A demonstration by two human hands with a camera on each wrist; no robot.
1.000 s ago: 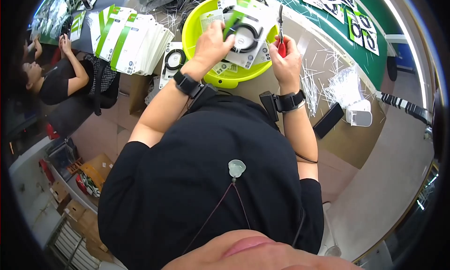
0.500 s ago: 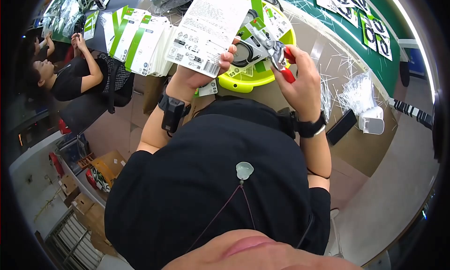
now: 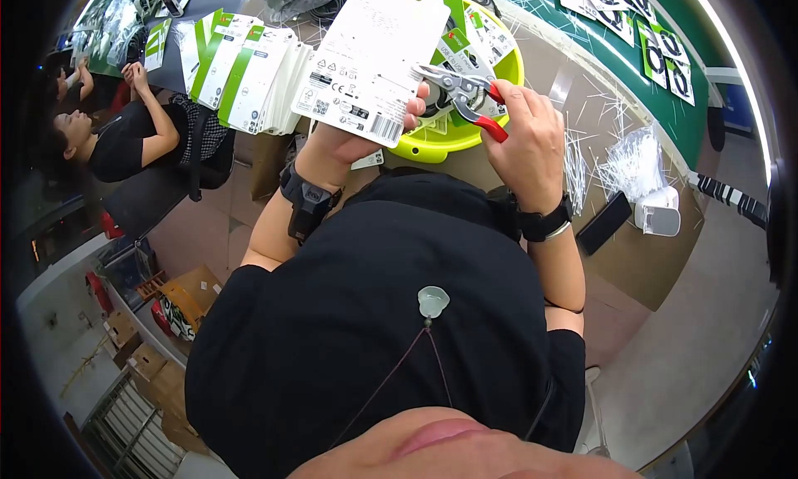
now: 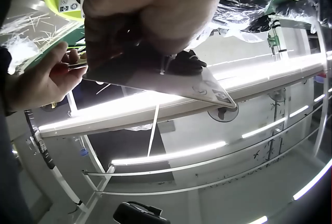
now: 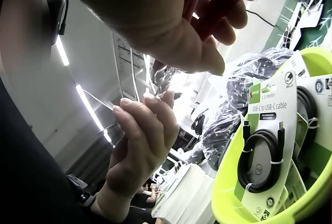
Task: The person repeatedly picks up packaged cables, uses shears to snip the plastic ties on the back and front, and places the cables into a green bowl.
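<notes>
In the head view my left hand holds a white printed card from beneath, its text side up and fingertips curled over the right edge. My right hand grips red-handled pliers-like cutters; their metal tips lie at the card's right edge. The yellow-green basket behind holds several carded cables, one plainly seen as a packaged black cable in the right wrist view. In the left wrist view the left hand covers part of the card.
Left of the basket stands a stack of green-and-white cards. White ties, a phone and a white container lie to the right. More carded cables rest on the green surface. Another person sits at the left.
The left hand has lifted a carded cable from the basket and turned it, printed back up. The right hand has brought the cutters to the card's edge. The view has shifted slightly.
</notes>
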